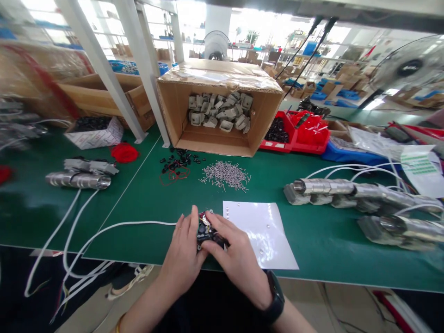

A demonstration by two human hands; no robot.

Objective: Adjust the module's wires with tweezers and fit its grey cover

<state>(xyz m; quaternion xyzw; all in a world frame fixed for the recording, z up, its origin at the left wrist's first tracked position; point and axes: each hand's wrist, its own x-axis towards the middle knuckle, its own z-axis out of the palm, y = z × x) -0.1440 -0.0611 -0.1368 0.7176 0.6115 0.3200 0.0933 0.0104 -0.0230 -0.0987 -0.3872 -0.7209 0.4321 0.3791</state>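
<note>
Both my hands meet at the near edge of the green table (145,203). My left hand (183,254) and my right hand (234,256) are closed together round a small dark assembly (205,230) with red and white wires showing on top. A white cable (132,225) runs from the assembly off to the left and over the table edge. A black watch sits on my right wrist. Just right of my hands lies a white sheet (263,231) with a few tiny metal bits on it.
An open cardboard box (217,138) on its side holds several grey parts. In front of it lie a pile of small metal pins (225,175) and black pieces (178,162). Silver cylindrical units with white cables lie at right (347,192) and left (78,178). Red bins (298,134) stand behind.
</note>
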